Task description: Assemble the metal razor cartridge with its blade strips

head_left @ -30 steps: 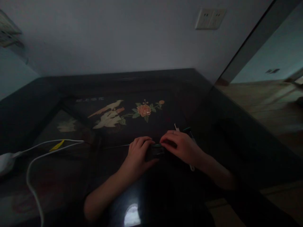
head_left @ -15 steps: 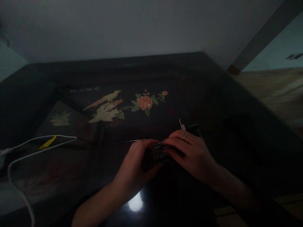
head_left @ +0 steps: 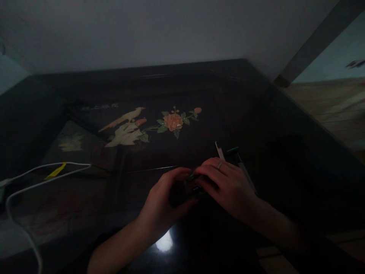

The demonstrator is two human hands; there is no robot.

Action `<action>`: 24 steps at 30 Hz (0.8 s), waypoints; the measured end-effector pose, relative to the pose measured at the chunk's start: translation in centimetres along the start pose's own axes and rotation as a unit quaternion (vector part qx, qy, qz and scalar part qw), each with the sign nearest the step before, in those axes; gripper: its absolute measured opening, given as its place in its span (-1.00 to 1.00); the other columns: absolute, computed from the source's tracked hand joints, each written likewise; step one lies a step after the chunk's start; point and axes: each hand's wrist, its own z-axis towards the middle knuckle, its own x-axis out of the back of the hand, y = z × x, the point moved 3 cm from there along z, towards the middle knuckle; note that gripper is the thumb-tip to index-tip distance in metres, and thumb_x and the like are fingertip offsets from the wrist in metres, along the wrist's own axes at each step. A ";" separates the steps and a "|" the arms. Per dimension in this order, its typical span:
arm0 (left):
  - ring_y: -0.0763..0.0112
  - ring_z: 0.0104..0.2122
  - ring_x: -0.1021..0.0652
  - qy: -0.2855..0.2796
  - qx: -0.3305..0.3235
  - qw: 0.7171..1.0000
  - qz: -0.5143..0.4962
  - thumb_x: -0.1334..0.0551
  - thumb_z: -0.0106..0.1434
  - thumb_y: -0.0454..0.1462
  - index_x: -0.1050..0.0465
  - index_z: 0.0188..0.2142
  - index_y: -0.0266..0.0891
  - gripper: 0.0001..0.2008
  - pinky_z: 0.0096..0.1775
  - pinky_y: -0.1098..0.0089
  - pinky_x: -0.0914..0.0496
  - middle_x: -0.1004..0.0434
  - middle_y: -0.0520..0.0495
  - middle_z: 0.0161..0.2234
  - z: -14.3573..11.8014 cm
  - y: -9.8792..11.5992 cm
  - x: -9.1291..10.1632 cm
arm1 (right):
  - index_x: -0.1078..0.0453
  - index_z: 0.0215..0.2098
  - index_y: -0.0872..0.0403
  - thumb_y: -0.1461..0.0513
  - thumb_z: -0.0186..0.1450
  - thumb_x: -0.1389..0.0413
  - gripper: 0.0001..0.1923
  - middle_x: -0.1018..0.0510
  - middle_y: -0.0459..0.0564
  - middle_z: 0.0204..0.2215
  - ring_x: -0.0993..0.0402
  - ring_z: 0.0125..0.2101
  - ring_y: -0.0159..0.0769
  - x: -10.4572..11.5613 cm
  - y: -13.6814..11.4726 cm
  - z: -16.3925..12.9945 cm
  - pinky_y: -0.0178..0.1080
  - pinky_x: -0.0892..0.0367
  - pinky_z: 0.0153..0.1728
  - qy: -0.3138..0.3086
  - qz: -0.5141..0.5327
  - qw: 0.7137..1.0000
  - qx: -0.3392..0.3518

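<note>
A small dark object with shiny edges sits between my two hands; its kind is too dim to tell. My left hand is closed around its left side, fingers over the top and thumb below. From the right, my right hand, with a ring on one finger, has its fingertips and thumb pinched on the object's upper part. Just beyond the right knuckles a thin pale strip sticks up. Near it lies a dark piece with a green edge, and a grey bar runs along behind that hand.
The dark glossy tabletop bears a bird-and-flower inlay. A white cable with a yellow tag loops at the left. A pale wall rises behind the table.
The view has shifted slightly. Around the small dark object, my fingers have moved a little, and a greenish part now shows at its top. More of the grey bar is visible beside my right hand.
</note>
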 end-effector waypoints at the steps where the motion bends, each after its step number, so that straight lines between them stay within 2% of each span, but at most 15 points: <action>1: 0.28 -0.16 -0.62 -0.004 0.006 1.000 -0.007 -0.39 0.01 -0.39 -0.34 -0.02 -0.13 -0.47 -0.12 0.33 -0.52 -0.62 -0.05 -0.15 0.0 0.0 0.0 | -0.44 -0.27 0.11 0.33 0.37 -0.03 -0.85 -0.56 0.02 -0.38 -0.51 -0.35 -0.25 0.0 0.1 0.0 -0.24 -0.41 -0.33 -0.001 0.007 1.000 -0.001; 5: 0.30 -0.18 -0.63 -0.015 0.019 0.999 -0.029 -0.37 0.02 -0.39 -0.34 -0.03 -0.12 -0.50 -0.16 0.36 -0.53 -0.62 -0.02 -0.16 0.2 0.1 0.0 | -0.45 -0.28 0.10 0.31 0.37 -0.04 -0.85 -0.56 0.03 -0.36 -0.51 -0.34 -0.25 0.1 0.2 0.0 -0.23 -0.41 -0.31 0.002 0.005 1.000 -0.001; 12: 0.32 -0.16 -0.61 -0.010 0.002 1.000 -0.011 -0.38 0.02 -0.39 -0.33 -0.01 -0.11 -0.47 -0.13 0.36 -0.51 -0.61 -0.01 -0.15 -0.1 0.0 -0.1 | -0.47 -0.25 0.12 0.29 0.41 -0.01 -0.80 -0.54 0.02 -0.37 -0.49 -0.35 -0.27 0.3 -0.4 0.0 -0.25 -0.40 -0.32 0.025 -0.024 0.999 0.040; 17: 0.34 -0.22 -0.63 -0.024 0.033 0.997 -0.062 -0.35 0.05 -0.39 -0.34 -0.05 -0.11 -0.53 -0.20 0.40 -0.53 -0.63 0.03 -0.21 0.2 0.5 -0.1 | -0.44 -0.24 0.10 0.29 0.38 -0.05 -0.88 -0.50 0.03 -0.31 -0.48 -0.28 -0.27 0.5 0.0 -0.1 -0.24 -0.42 -0.26 0.040 0.022 0.999 -0.011; 24: 0.33 -0.23 -0.63 -0.036 0.050 0.994 -0.089 -0.35 0.04 -0.39 -0.34 -0.03 -0.11 -0.52 -0.22 0.39 -0.52 -0.63 0.02 -0.20 0.4 0.3 -0.1 | -0.47 -0.30 0.10 0.33 0.34 -0.09 -0.89 -0.46 0.05 -0.28 -0.44 -0.29 -0.26 0.4 0.0 0.0 -0.22 -0.40 -0.30 0.034 0.052 0.998 -0.010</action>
